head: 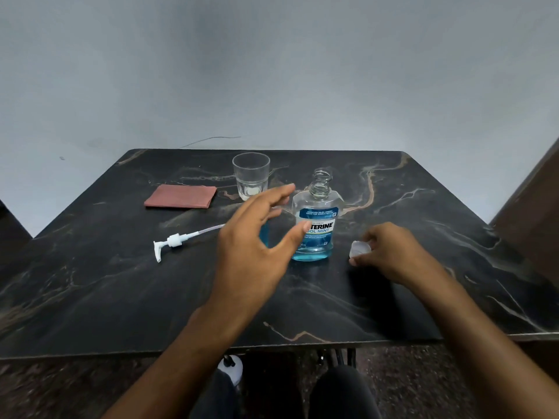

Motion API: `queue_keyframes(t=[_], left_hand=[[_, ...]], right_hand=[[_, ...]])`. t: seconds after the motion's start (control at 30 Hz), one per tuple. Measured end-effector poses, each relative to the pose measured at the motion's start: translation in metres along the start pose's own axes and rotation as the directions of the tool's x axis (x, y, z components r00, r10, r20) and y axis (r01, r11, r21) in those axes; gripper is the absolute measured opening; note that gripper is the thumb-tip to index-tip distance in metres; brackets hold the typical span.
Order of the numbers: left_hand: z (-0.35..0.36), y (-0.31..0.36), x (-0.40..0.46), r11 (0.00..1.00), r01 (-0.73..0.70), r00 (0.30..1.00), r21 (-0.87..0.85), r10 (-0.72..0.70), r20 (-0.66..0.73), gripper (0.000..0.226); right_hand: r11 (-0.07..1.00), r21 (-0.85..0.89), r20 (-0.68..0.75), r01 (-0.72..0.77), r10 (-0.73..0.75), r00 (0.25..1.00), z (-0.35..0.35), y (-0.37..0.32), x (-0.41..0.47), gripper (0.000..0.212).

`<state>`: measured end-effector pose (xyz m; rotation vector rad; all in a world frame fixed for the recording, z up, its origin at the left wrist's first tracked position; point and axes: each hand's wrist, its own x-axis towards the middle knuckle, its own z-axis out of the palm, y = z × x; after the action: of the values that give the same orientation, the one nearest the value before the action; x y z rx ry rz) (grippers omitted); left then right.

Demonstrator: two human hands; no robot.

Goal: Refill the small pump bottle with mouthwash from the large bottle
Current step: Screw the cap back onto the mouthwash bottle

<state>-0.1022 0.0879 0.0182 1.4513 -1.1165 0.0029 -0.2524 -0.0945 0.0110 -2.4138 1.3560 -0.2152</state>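
From my remote seat I see the large bottle [315,225] standing upright just right of the frame's centre on the dark marbled table [121,297], its neck uncapped and a shallow layer of blue mouthwash at its base. My left hand [257,240] hovers in front of and to the left of it, fingers spread and relaxed, thumb tip overlapping the label — it holds nothing, and I cannot tell whether it touches the bottle. Behind that hand a patch of blue liquid [264,234] shows, and a second clear threaded neck [323,174] rises just behind the large bottle's own; which of these belongs to the small pump bottle I cannot say for certain, since the hand covers most of it.

My right hand [390,252] rests on the table at centre right, fingers curled round a small clear cap [358,248] — pinched low against the tabletop.

The white pump head [172,241] lies on its side at centre left, its dip tube pointing toward my left hand. Further up the frame sit a folded reddish cloth [181,196] and, right of it, an upright clear glass [251,176].
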Motion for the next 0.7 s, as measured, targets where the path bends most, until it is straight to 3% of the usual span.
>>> queue_keyframes(t=[0.13,0.33,0.4,0.53,0.7], left_hand=[[0.021,0.009,0.015,0.994,0.058,0.997,0.096,-0.063,0.047,0.07],[0.043,0.0,0.032,0.975,0.169,0.984,0.145,-0.175,0.03,0.084],[0.047,-0.005,0.035,0.973,0.193,0.98,0.123,-0.197,0.024,0.081],[0.055,-0.009,0.036,0.967,0.247,0.968,0.058,-0.25,0.034,0.069],[0.059,-0.01,0.036,0.963,0.264,0.964,0.049,-0.265,0.003,0.056]], right_hand=[[0.996,0.087,-0.041,0.019,-0.016,0.999,0.004,0.003,0.002,0.025],[0.82,0.55,-0.143,0.16,-0.095,0.985,-0.022,-0.008,0.0,0.031],[0.832,0.478,-0.247,0.283,-0.182,0.952,-0.039,-0.015,-0.001,0.043],[0.875,0.154,-0.382,0.459,-0.375,0.844,-0.068,-0.033,-0.005,0.056],[0.873,0.156,-0.352,0.462,-0.388,0.852,-0.087,-0.051,-0.004,0.043]])
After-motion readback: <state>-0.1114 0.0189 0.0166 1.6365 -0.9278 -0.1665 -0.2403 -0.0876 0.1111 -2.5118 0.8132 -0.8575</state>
